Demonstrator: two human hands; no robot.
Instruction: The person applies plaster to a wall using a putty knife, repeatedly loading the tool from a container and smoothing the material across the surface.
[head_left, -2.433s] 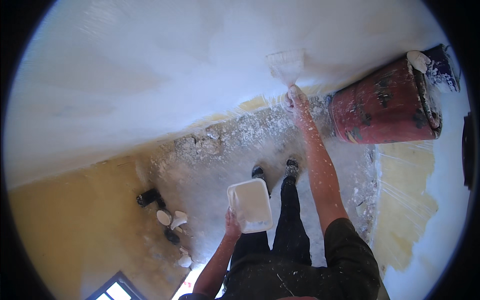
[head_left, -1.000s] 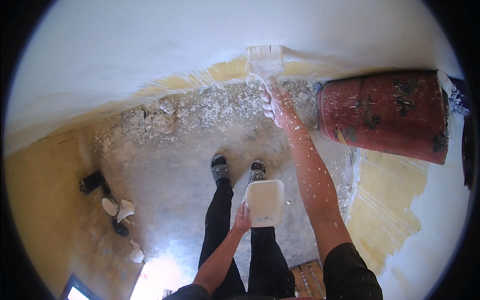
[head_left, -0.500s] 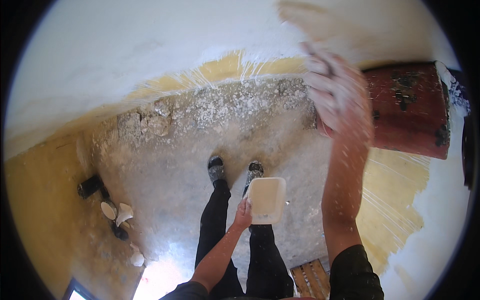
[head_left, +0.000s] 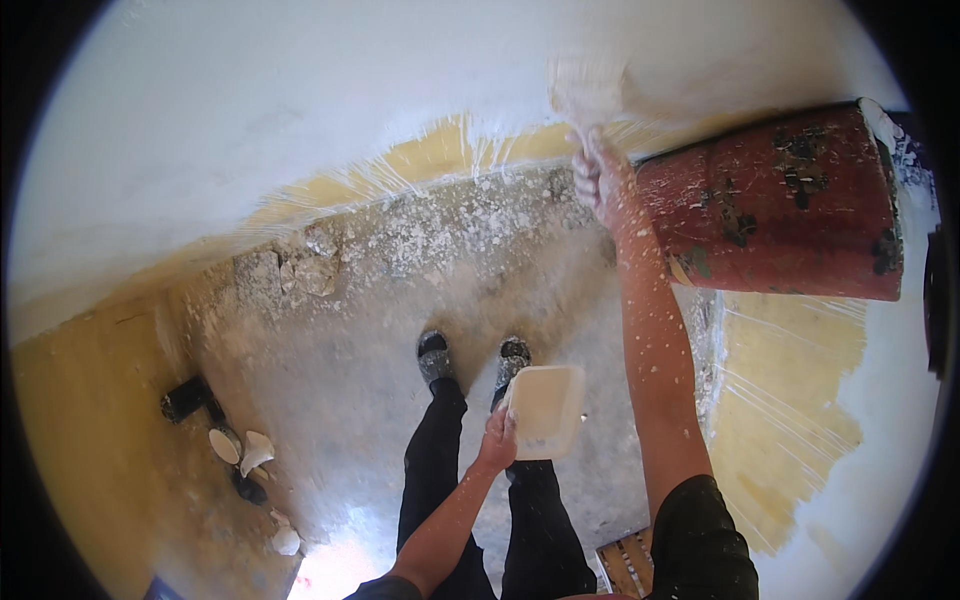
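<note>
My left hand (head_left: 498, 438) grips the left rim of a cream, rectangular plastic tub (head_left: 549, 412), held level in front of my legs. Its inside looks pale, and how much liquid it holds I cannot make out. My right arm, spotted with white paint, reaches up toward the wall. The right hand (head_left: 602, 182), coated in white, is closed around the handle of a wide paintbrush (head_left: 588, 92). Blurred pale bristles lie against or close to the white-painted wall (head_left: 330, 90), just above a yellow strip (head_left: 430, 148) streaked with white drips.
A red, paint-spattered drum (head_left: 780, 205) is at the right, close to my right arm. White splashes and rubble (head_left: 310, 265) lie along the wall's foot. Broken pale pieces (head_left: 256, 452) and a black object (head_left: 182, 400) lie at left. A wooden slatted piece (head_left: 630, 562) is near my right side.
My right hand and the paintbrush have moved left and farther from me along the wall, showing more of the drum. The tub has shifted slightly right and nearer.
</note>
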